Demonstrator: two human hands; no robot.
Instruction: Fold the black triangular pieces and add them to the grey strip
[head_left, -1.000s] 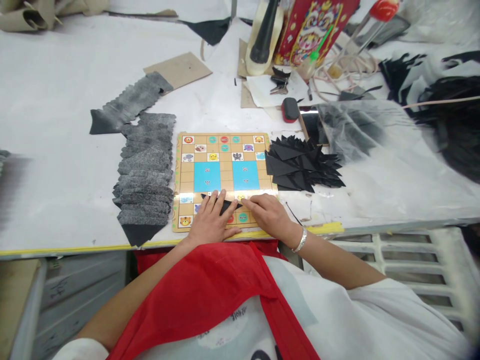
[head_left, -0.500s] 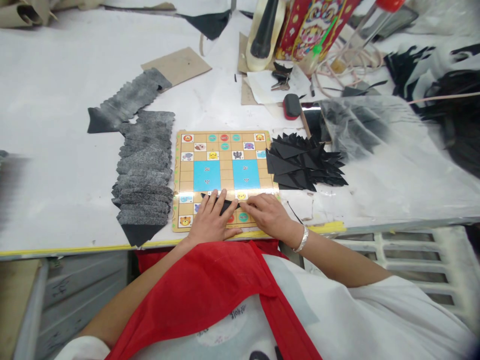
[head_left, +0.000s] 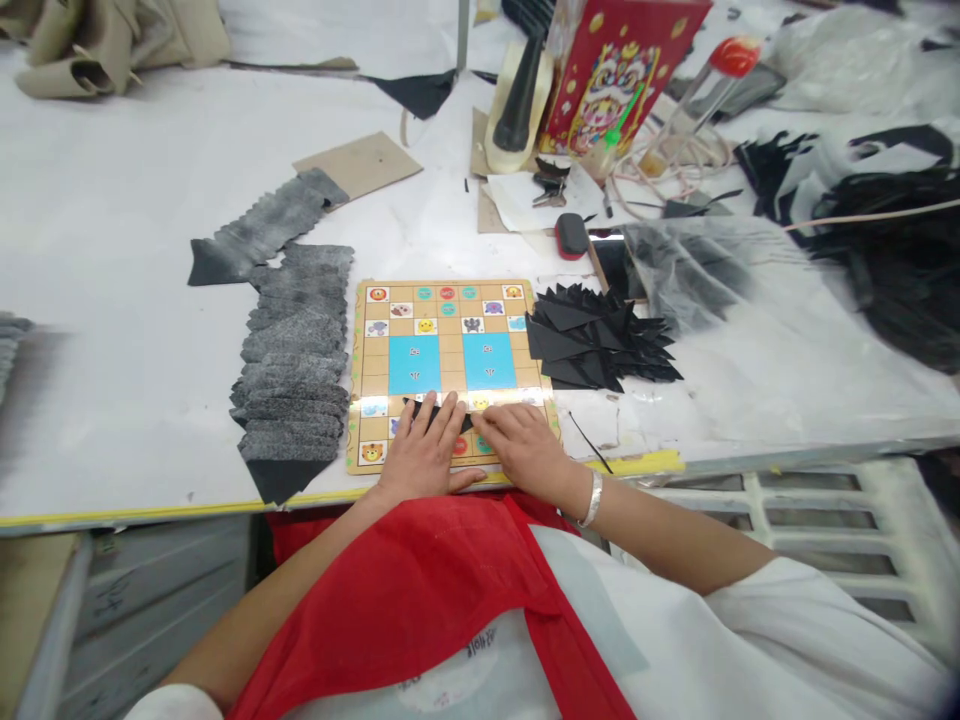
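Observation:
A colourful game board with animal squares lies flat at the table's front edge. Across its lower part rests a narrow black piece of sheet material, partly covered by my fingers. My left hand presses flat on that piece, fingers stretched out. Closed fingertips of my right hand hold the piece's right end; the thumb is hidden. To the board's right is a heap of black triangular pieces. On the left, overlapping grey-speckled black pieces form a long row, with a second row behind.
Behind the board stand a red box, a red-topped bottle and a small black-and-red case. Keys lie on paper. Clear plastic sheeting and black scraps spread rightward. Brown cardboard lies behind the rows.
The camera view has tilted up a little, so the table sits lower in the picture. My left fingers have shifted slightly along the black piece; both hands stay on it.

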